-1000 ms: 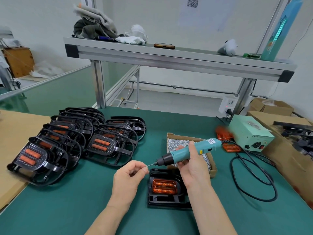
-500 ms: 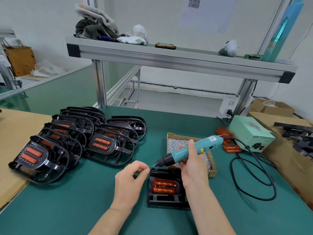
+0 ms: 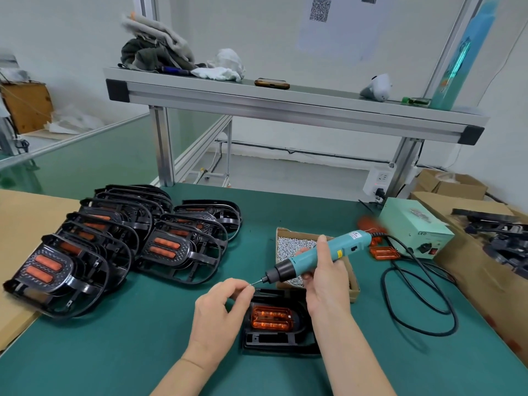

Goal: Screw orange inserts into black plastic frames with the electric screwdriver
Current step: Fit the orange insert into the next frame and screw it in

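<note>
Centre, low in frame: black frame lay flat on the green surface, orange insert seated in it. Just above it stood an open cardboard box, shallow, holding a heap of small silvery screws. Right hand was over the box, fingers wrapped round the teal electric screwdriver, its bit pointing lower left, above the frame and clear of it. Left hand: thumb and forefinger pinched a tiny screw at the bit tip. Left of frame: stacked frames in overlapping rows, orange inserts fitted. Right edge: brown carton bearing more black parts.
</note>
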The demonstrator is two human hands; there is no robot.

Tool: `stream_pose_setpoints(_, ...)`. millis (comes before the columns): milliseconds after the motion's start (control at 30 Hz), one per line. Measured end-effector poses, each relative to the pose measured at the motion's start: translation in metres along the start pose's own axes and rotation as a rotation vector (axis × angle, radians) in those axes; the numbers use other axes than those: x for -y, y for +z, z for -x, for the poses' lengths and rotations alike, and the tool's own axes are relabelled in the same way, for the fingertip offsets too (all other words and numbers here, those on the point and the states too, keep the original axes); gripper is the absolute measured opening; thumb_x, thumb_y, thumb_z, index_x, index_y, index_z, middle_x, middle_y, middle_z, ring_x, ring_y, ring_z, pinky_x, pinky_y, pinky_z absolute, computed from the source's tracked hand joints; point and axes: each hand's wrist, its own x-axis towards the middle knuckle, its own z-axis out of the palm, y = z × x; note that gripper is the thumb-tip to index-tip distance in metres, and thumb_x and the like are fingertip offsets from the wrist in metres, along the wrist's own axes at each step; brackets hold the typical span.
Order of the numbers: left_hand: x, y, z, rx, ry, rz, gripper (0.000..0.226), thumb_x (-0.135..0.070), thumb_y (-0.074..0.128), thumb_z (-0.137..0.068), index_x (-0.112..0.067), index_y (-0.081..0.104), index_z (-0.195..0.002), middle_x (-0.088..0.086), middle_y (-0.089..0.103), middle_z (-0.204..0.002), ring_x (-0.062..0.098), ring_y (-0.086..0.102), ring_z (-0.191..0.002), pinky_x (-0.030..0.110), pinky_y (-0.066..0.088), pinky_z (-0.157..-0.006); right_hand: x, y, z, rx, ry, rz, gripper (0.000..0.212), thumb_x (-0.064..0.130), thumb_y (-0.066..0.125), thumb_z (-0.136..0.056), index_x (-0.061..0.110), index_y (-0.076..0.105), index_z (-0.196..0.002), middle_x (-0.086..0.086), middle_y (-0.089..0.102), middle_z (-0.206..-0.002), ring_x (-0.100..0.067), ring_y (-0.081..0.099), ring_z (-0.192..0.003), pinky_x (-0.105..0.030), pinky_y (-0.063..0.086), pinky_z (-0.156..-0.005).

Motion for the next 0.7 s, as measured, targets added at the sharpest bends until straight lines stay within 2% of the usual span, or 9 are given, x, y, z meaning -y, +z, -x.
stream_pose_setpoints(133,0.003,-0.003,0.000,0.035,-0.035,0.041,0.018,-0.017,0.069,-0.091,-0.030,0.068,-0.078,-0.007,0.070,-0.077,0.018,0.065,-0.078,0.034,0.051,-0.076,-0.003,0.001,0.000,0.005,-0.031,0.029,0.016,0.031,0.065,-0.098,0.018,0.056,-0.103,0.002,0.074,-0.074,-0.010,0.073,-0.074,-0.033,0.055,-0.073)
stream_pose_setpoints(200,0.003,-0.003,0.000,0.053,-0.030,0.062,0.020,-0.014,0.071,-0.089,-0.031,0.070,-0.079,-0.007,0.071,-0.080,0.017,0.065,-0.080,0.033,0.052,-0.077,-0.004,0.003,0.000,0.002,-0.051,0.033,0.016,0.030,0.065,-0.098,0.019,0.056,-0.102,0.004,0.074,-0.073,-0.010,0.073,-0.073,-0.032,0.055,-0.073)
stream_pose_setpoints(367,0.004,-0.002,0.001,0.068,0.044,0.023,0.027,-0.010,0.073,-0.087,-0.036,0.069,-0.083,-0.010,0.070,-0.081,0.017,0.065,-0.079,0.028,0.049,-0.074,-0.008,0.003,-0.001,-0.035,-0.108,0.062,0.015,0.031,0.066,-0.097,0.021,0.057,-0.103,-0.004,0.073,-0.078,-0.012,0.071,-0.071,-0.028,0.056,-0.067)
stream_pose_setpoints(500,0.001,-0.003,0.004,0.015,0.157,-0.036,0.011,-0.025,0.068,-0.086,-0.035,0.067,-0.087,-0.014,0.067,-0.081,0.014,0.064,-0.077,0.025,0.049,-0.070,-0.011,0.006,-0.004,-0.053,-0.114,0.052,0.016,0.030,0.066,-0.097,0.019,0.055,-0.102,0.003,0.071,-0.066,-0.007,0.068,-0.060,-0.021,0.054,-0.053)
stream_pose_setpoints(600,0.000,-0.004,0.004,-0.012,0.174,-0.057,0.010,-0.024,0.068,-0.084,-0.034,0.067,-0.086,-0.015,0.066,-0.081,0.012,0.063,-0.076,0.025,0.049,-0.068,-0.014,0.011,-0.005,-0.051,-0.133,0.067,0.019,0.032,0.066,-0.097,0.019,0.053,-0.102,0.006,0.070,-0.065,-0.007,0.068,-0.062,-0.026,0.053,-0.063)
stream_pose_setpoints(700,0.001,-0.003,0.003,-0.017,0.145,-0.065,0.010,-0.024,0.068,-0.083,-0.033,0.067,-0.085,-0.014,0.066,-0.079,0.013,0.063,-0.075,0.027,0.048,-0.068,-0.014,0.015,-0.006,-0.039,-0.169,0.078,0.018,0.031,0.068,-0.095,0.021,0.054,-0.101,0.012,0.067,-0.063,-0.004,0.067,-0.063,-0.027,0.052,-0.067)
